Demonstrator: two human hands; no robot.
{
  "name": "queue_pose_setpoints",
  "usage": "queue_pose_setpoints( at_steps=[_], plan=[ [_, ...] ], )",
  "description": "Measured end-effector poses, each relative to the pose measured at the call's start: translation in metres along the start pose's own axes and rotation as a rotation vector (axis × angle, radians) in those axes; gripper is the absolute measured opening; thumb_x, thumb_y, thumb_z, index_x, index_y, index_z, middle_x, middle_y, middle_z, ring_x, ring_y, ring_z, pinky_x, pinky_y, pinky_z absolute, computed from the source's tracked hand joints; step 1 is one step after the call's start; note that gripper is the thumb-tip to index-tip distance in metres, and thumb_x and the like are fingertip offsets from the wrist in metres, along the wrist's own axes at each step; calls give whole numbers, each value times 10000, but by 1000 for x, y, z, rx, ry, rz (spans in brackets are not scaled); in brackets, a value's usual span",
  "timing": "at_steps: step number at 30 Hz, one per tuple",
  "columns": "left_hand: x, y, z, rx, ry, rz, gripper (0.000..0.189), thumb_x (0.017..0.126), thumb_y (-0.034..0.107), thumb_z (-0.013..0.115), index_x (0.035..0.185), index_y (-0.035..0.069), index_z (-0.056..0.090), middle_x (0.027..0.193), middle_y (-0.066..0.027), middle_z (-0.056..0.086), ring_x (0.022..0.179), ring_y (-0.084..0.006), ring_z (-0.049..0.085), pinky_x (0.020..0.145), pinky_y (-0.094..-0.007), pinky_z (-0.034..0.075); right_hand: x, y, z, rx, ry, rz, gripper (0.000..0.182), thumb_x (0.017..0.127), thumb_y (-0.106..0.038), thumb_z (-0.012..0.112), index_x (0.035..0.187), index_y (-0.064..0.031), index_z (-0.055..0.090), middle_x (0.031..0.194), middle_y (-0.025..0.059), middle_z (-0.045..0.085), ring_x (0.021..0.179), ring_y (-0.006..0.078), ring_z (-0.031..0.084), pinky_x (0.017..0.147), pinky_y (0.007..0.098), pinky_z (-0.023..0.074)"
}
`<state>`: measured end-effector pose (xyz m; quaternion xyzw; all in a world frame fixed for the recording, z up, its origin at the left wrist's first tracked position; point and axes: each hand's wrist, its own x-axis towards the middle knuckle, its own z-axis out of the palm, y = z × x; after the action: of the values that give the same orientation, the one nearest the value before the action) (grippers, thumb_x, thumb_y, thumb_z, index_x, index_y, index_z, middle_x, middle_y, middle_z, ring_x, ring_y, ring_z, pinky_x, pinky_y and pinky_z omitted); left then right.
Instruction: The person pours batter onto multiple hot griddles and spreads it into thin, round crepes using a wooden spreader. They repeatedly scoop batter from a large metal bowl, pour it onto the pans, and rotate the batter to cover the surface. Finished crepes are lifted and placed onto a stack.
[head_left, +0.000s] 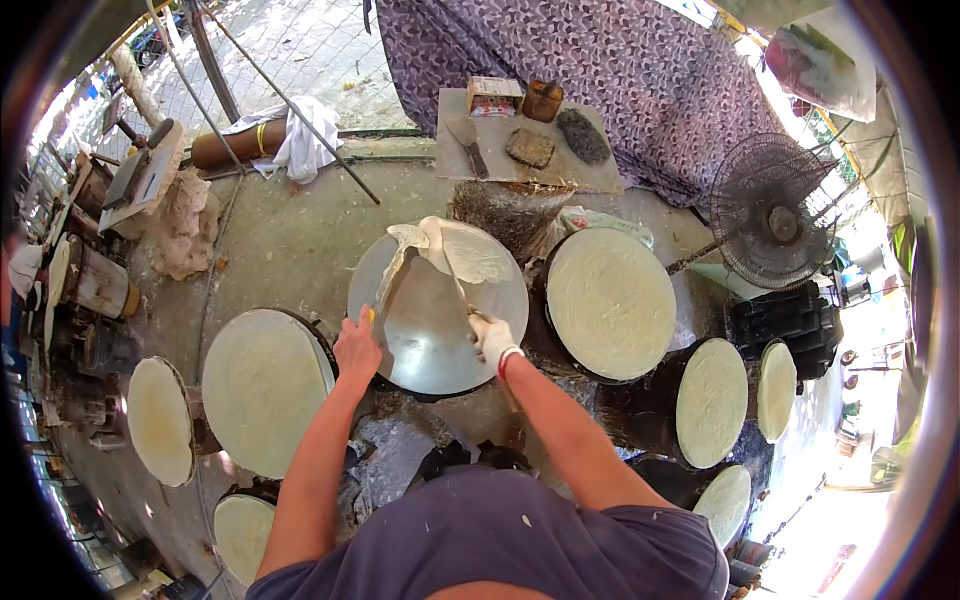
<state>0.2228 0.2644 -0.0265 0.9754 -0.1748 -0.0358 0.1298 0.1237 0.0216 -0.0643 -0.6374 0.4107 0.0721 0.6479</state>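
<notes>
A round metal griddle (427, 330) lies before me, with pale wet batter (469, 251) across its far part. My left hand (358, 346), bare, is at the griddle's left edge, its index finger extended along a batter-coated scraper (391, 279) with a bit of yellow at its handle. At the right side my right hand (491, 337), in a pale glove with a red band at the wrist, grips a long-handled spreading tool (454, 279). The tool's far end is in the batter. Batter also hangs between the far ends of the two tools.
Batter-covered round griddles stand on both sides, the nearest at left (262, 394) and right (611, 304). Beyond is a small table (495, 166) with a spatula (469, 146), a box and dark pads. A caged fan (776, 214) stands at right, a cluttered stand (142, 180) at left.
</notes>
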Motion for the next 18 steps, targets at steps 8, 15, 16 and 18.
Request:
queue_pose_setpoints(
  at_steps=[8,15,16,18],
  plan=[
    [-30,-36,-13,-7,92,32,624,732,-22,572,1306,207,489,903,-142,465,804,-340,552,639,-436,455,-8,-8,11,-63,39,-54,387,885,-294,512,1150,-33,614,875,120,664,772,193,615,723,301,480],
    [-59,-55,-20,-30,114,-21,582,737,-15,561,1272,213,529,866,-123,464,765,-323,546,620,-439,453,25,38,-20,15,205,-310,391,872,-282,530,1140,-6,601,703,45,617,610,146,551,585,301,448],
    [-61,-53,-19,-24,112,-9,578,740,-10,560,1272,214,529,863,-124,465,761,-322,547,620,-438,454,27,36,-7,-210,209,-409,383,868,-266,535,1130,4,606,699,26,602,608,130,531,581,290,439],
    [-71,-53,-19,-28,100,-10,569,745,0,560,1271,213,530,862,-125,469,759,-320,550,622,-435,455,13,4,17,-233,-25,-357,369,864,-261,541,1106,6,624,671,-7,554,578,93,489,536,256,404]
  ],
)
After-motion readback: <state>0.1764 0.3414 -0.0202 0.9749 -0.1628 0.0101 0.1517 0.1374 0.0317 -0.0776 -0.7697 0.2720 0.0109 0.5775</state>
